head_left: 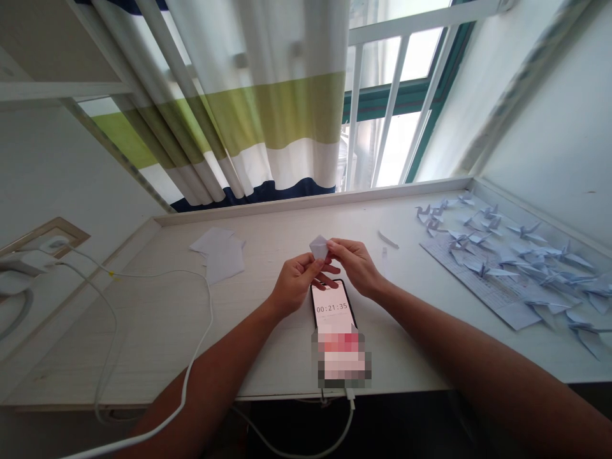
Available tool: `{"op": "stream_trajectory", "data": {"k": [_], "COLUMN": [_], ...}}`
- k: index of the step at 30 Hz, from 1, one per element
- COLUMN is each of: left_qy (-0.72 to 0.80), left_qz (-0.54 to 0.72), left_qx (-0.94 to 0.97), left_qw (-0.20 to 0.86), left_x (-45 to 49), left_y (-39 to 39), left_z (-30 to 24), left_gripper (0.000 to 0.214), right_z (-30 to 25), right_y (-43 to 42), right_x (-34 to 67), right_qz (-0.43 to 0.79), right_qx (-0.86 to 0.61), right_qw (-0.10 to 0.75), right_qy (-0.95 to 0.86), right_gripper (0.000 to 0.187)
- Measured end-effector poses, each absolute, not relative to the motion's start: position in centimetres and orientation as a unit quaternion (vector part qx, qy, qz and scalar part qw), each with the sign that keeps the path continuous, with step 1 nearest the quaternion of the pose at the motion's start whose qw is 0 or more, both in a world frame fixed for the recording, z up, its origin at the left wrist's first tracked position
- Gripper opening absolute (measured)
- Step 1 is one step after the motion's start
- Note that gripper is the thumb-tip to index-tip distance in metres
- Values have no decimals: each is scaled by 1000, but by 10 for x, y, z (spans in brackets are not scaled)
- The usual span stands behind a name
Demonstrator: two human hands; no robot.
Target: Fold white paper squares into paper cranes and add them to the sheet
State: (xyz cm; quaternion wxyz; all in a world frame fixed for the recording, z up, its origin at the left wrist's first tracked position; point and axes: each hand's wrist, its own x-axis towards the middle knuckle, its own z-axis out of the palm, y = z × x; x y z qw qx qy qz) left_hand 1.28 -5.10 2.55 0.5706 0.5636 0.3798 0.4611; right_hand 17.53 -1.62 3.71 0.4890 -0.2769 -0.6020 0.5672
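Above a pale bench (282, 360), near the top end of a phone (334, 319), a person's left hand (292, 282) and right hand (356, 262) pinch a small folded paper (319, 245) — fingers (336, 246) closed on its edges. Uneven pulling could tear it; a loose pinch could drop it.

Over the front edge of the counter (272, 233), the left forearm (234, 357) is slanted up and inward, mirrored by the right forearm (444, 338). The left hand (295, 284) is curled, its thumb pressed inward. The right hand (356, 264) is held just beside it, slightly farther from that edge, thumb and forefinger pinched. Between them, lower fingers (329, 279) are loosely extended.
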Motion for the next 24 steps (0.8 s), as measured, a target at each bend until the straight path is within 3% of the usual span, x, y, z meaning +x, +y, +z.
{"op": "stream_trajectory", "data": {"k": [7, 13, 24], "left_qy": [388, 392, 387], "left_qz": [460, 450, 454], "left_qx": [559, 570, 572], "left_qw": [571, 565, 563], "left_x": [10, 11, 11], "left_y": [-49, -50, -51], "left_z": [26, 27, 27], "left_gripper": [47, 49, 47], "right_z": [35, 35, 36], "right_y": [-15, -14, -16], "right_x": [175, 177, 176], "right_qz": [605, 560, 554], "right_qx": [-260, -285, -268], "right_qw": [517, 495, 459], "right_qy": [-546, -600, -641], "right_gripper": [36, 25, 33]}}
